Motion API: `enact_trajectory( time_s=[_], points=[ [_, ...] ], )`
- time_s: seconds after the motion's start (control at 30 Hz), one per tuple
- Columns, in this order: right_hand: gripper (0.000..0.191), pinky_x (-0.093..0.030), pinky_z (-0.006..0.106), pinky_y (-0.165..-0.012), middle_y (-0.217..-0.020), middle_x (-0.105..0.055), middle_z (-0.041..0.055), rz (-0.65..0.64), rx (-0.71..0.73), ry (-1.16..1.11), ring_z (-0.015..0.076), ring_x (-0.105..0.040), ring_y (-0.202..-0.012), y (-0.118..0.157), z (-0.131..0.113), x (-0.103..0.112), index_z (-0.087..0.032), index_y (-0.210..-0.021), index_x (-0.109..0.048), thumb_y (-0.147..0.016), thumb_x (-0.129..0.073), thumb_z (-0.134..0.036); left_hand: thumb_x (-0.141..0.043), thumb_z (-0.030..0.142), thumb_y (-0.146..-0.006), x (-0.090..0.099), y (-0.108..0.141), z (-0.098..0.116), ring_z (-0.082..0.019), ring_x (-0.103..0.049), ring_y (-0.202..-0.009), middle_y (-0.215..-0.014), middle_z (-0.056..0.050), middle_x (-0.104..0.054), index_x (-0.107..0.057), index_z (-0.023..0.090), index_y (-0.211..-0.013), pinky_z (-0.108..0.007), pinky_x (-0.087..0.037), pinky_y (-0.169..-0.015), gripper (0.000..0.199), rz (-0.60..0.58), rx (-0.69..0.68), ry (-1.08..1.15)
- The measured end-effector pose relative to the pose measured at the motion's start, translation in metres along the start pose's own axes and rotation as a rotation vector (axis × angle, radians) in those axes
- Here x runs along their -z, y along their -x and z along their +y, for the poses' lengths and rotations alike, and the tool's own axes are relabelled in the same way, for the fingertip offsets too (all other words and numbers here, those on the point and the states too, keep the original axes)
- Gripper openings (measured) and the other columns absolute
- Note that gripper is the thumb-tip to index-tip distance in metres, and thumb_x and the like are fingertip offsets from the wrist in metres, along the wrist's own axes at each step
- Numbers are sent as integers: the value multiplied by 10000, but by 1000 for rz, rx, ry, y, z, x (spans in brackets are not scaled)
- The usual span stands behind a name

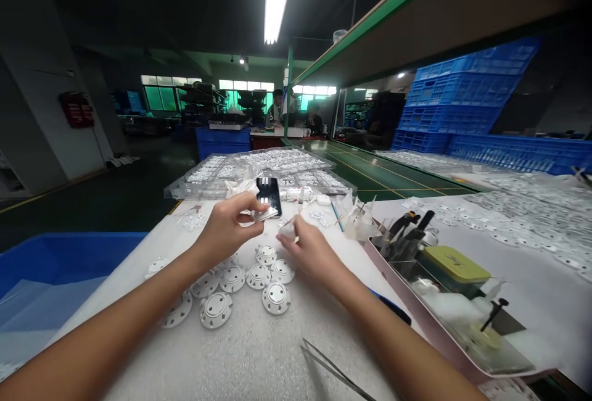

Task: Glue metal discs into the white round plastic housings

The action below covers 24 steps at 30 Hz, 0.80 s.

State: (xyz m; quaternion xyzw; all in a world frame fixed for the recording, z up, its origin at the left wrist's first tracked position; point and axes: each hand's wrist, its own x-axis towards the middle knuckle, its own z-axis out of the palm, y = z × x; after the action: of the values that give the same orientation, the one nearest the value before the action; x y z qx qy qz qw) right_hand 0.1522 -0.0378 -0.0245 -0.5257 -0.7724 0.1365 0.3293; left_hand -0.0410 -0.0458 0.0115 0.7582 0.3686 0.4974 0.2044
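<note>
Over the white work surface, my left hand [234,223] is closed on a white round part [266,213], held by its edge between thumb and fingers. Close by on the right, my right hand [308,243] pinches a small wad of white cloth or cotton [289,229]. The two hands are apart by a small gap. Below them lie several white discs with dark holes, among them a disc [276,297] in front and another disc [216,310] by my left forearm. A black phone [272,194] lies just behind my left hand.
Metal tweezers [330,367] lie at the front. At the right stands a pink-rimmed tray [398,293] with tools and a yellow-lidded box [456,263]. Clear trays [185,188] of small white parts are stacked behind. A blue bin [83,243] stands left; a shelf [416,6] overhangs on the right.
</note>
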Motion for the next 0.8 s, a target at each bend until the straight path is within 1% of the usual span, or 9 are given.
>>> enact_trajectory(
  time_s=[0.13, 0.23, 0.3, 0.37, 0.43, 0.5, 0.57, 0.63, 0.8],
  points=[
    [161, -464, 287, -614, -863, -634, 52, 178, 36, -147, 176, -589, -736, 2, 3, 25, -183, -893, -536, -905, -546, -343, -663, 159, -746, -3, 2, 3, -256, -652, -1065, -833, -25, -636, -559, 204, -752, -326, -594, -809, 114, -41, 26, 32],
    [254, -456, 304, -591, -845, -637, 56, 293, 34, -198, 191, -588, -713, 0, 4, 41, -176, -982, -564, -900, -564, -417, -700, 174, -739, -8, 3, 4, -252, -649, -1047, -870, -36, -642, -558, 199, -752, -332, -602, -792, 145, -54, 98, 93],
    [329, -458, 307, -581, -854, -643, 53, 367, 38, -231, 191, -596, -712, 1, 2, 48, -184, -1097, -544, -908, -555, -453, -750, 191, -721, -11, 2, 5, -220, -654, -977, -942, -35, -639, -544, 196, -779, -358, -614, -793, 214, -14, 252, 288],
    [341, -460, 288, -551, -800, -635, 25, 460, 90, -337, 170, -596, -666, 5, -3, 53, -209, -1145, -498, -905, -579, -435, -783, 201, -711, -14, 1, 8, -157, -650, -858, -934, -11, -620, -526, 201, -825, -388, -618, -824, 281, 32, 438, 534],
    [307, -430, 257, -482, -685, -587, -25, 562, 164, -490, 135, -553, -555, 11, -10, 56, -237, -1083, -470, -875, -644, -382, -776, 179, -724, -16, 1, 11, -112, -637, -795, -889, 10, -603, -502, 208, -854, -373, -613, -861, 304, 47, 574, 702],
    [290, -391, 237, -430, -655, -544, -47, 640, 235, -603, 103, -497, -487, 17, -19, 58, -246, -983, -476, -830, -709, -328, -743, 144, -747, -19, 1, 14, -97, -640, -808, -878, 12, -601, -483, 211, -863, -314, -608, -873, 293, 32, 643, 765],
    [264, -395, 230, -433, -760, -554, -20, 686, 285, -630, 88, -496, -520, 23, -24, 59, -238, -939, -524, -802, -738, -309, -720, 107, -751, -21, 2, 17, -94, -646, -841, -906, 10, -608, -471, 214, -860, -271, -605, -873, 292, 26, 704, 819],
    [255, -412, 239, -449, -833, -541, 2, 725, 309, -659, 95, -503, -557, 26, -26, 59, -243, -984, -548, -815, -717, -330, -709, 88, -753, -22, 2, 18, -90, -649, -833, -911, 16, -608, -466, 220, -868, -252, -606, -869, 300, 27, 753, 876],
    [283, -365, 263, -408, -748, -459, -10, 723, 261, -702, 108, -430, -488, 28, -20, 56, -276, -1098, -463, -862, -598, -356, -690, 32, -746, -23, 2, 18, -67, -640, -771, -870, 33, -600, -467, 218, -858, -208, -615, -811, 311, 39, 809, 996]
  ],
)
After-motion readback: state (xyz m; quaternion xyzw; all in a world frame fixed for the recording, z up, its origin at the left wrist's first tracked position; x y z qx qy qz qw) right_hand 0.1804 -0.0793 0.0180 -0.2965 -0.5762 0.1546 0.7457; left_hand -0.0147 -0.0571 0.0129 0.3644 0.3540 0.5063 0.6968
